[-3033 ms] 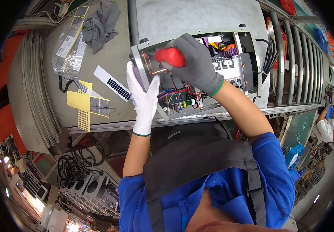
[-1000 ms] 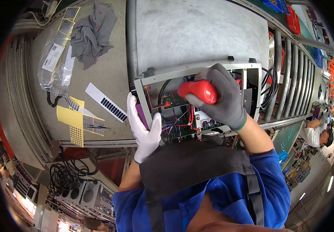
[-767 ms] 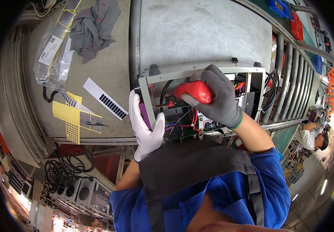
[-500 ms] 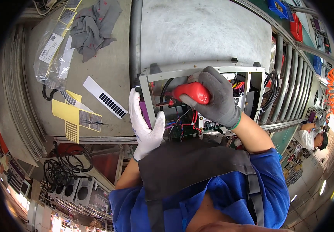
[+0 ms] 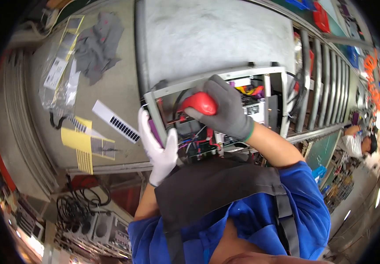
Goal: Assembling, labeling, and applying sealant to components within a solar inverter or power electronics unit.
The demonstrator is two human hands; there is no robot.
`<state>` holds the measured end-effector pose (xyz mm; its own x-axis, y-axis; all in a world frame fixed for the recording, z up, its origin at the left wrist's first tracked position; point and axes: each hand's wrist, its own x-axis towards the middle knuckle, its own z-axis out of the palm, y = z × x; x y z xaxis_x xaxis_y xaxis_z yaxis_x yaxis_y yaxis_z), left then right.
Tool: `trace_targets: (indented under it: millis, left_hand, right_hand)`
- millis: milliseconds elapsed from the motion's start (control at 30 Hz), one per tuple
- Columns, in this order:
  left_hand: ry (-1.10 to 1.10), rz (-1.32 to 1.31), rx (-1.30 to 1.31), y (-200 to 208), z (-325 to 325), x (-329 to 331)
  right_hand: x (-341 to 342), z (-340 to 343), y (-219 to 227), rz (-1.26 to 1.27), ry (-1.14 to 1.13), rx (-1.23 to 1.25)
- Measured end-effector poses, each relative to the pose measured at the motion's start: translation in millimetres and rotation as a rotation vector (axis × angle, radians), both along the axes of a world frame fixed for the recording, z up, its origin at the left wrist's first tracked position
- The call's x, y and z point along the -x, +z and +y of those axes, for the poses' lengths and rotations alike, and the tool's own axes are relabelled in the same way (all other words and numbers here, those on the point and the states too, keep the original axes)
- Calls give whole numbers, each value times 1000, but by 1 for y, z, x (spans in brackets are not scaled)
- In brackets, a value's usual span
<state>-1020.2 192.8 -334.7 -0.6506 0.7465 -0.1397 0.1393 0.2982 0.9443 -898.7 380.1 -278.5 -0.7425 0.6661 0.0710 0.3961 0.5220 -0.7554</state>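
Note:
An open metal equipment case (image 5: 216, 75) with wires and boards inside lies in front of me. My right hand (image 5: 229, 105), in a grey glove, is wrapped round a red-handled tool (image 5: 201, 104) over the case's left part. The tool's working end is too unclear to name. My left hand (image 5: 158, 152), in a white glove, lies along the case's left end with fingers stretched and thumb apart. A purple panel (image 5: 155, 133) shows between that thumb and the fingers. Red and black wires (image 5: 210, 135) run inside the near side; yellow and orange ones (image 5: 250, 90) sit farther right.
Left on the bench lie a barcode strip (image 5: 116, 121), yellow label sheets (image 5: 76, 139), a clear plastic bag (image 5: 49, 90) and a grey rag (image 5: 99, 46). Black cables (image 5: 296, 99) hang by the case's right end, beside metal rollers (image 5: 317, 83). Another person (image 5: 353, 144) is far right.
The view has shifted, so case and hands appear farther left and slightly lower. My right hand still grips the red-handled tool; my left stays at the case's left end.

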Motion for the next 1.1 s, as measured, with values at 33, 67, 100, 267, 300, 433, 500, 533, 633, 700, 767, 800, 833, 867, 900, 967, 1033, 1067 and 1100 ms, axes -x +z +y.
trace_targets:
  millis: [33, 67, 100, 267, 300, 433, 500, 533, 633, 700, 767, 800, 833, 867, 900, 967, 1033, 1067, 1100]
  left_hand:
    - [35, -111, -43, 0, 1, -1]
    - [25, -72, -41, 1, 3, -1]
    - [34, -88, -49, 4, 4, -2]
    - [-35, 507, 29, 46, 24, -2]
    - [-53, 676, -67, 59, 30, -3]
    - [-449, 967, 48, 83, 92, -27]
    - [-489, 1100, 22, 72, 131, -43]
    - [-559, 1011, 136, 65, 144, -46]
    - [-585, 934, 135, 47, 159, -45]
    - [-572, 894, 151, 38, 158, -39]
    - [-523, 879, 114, 32, 156, -34]
    - [-527, 904, 97, 31, 156, -32]
    - [-539, 926, 67, 29, 155, -31]
    - [-552, 919, 73, 28, 155, -30]
    - [-543, 908, 103, 26, 155, -30]
    - [-547, 902, 48, 24, 154, -30]
    - [-565, 880, 76, 24, 154, -29]
    - [-555, 883, 31, 24, 154, -28]
    - [-578, 872, 68, 25, 154, -28]
  right_hand:
    - [-8, 2, 1, 64, -69, 97]
    - [-19, 3, 4, 132, -162, 131]
    - [-37, 5, 11, 228, -295, 371]
    - [-148, 25, 51, 758, -775, 563]
    - [-165, 27, 54, 790, -902, 573]
    - [-186, 11, 50, 631, -833, 263]
    - [-178, 5, 44, 419, -787, 62]
    - [-171, 5, 42, 430, -718, -16]
    - [-151, 17, 34, 442, -550, -166]
    - [-141, 21, 32, 441, -490, -225]
    - [-133, 23, 33, 434, -433, -287]
    - [-129, 25, 33, 400, -425, -310]
    - [-126, 25, 33, 356, -418, -331]
    - [-123, 25, 33, 387, -410, -335]
    - [-120, 24, 34, 388, -405, -333]
    - [-116, 24, 34, 356, -375, -338]
    - [-114, 22, 35, 362, -366, -357]
    - [-113, 21, 36, 359, -371, -379]
    - [-112, 19, 37, 353, -373, -376]
